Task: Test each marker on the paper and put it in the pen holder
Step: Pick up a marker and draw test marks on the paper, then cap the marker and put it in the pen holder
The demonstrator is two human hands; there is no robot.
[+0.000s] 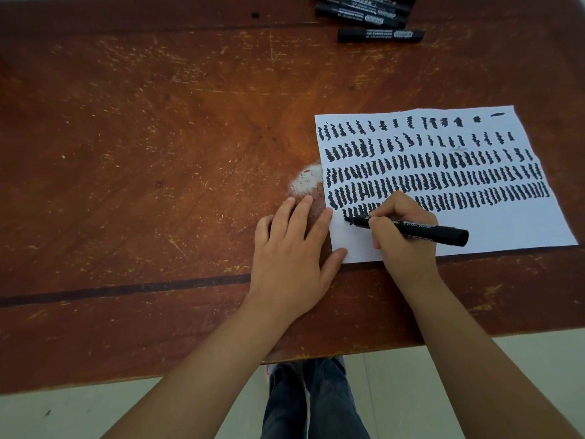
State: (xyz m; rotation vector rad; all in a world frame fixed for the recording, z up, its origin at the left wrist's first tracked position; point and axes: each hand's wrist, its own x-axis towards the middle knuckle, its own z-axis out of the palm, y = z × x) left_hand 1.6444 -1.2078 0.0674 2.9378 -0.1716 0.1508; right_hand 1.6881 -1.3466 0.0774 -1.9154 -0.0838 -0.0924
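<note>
right hand grips marker, tip on paper | left hand flat, fingers straight, pinning paper's left edge; bare table leftward

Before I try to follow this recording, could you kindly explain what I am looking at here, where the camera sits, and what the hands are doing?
There is no machine here: a person works with two bare hands. The single picture comes from a wide-angle camera worn on the person's head, looking forward and down, so you see both forearms and, below the table edge, the person's legs.

The surface is a worn wooden table. On it lies a white sheet of paper covered in rows of short black test strokes. The right hand grips a black marker like a pen, its tip on the paper at the start of the lowest row. The left hand lies flat with straight fingers at the paper's left edge, the thumb touching the corner. Several more black markers lie at the far edge. No pen holder is in view.
</note>
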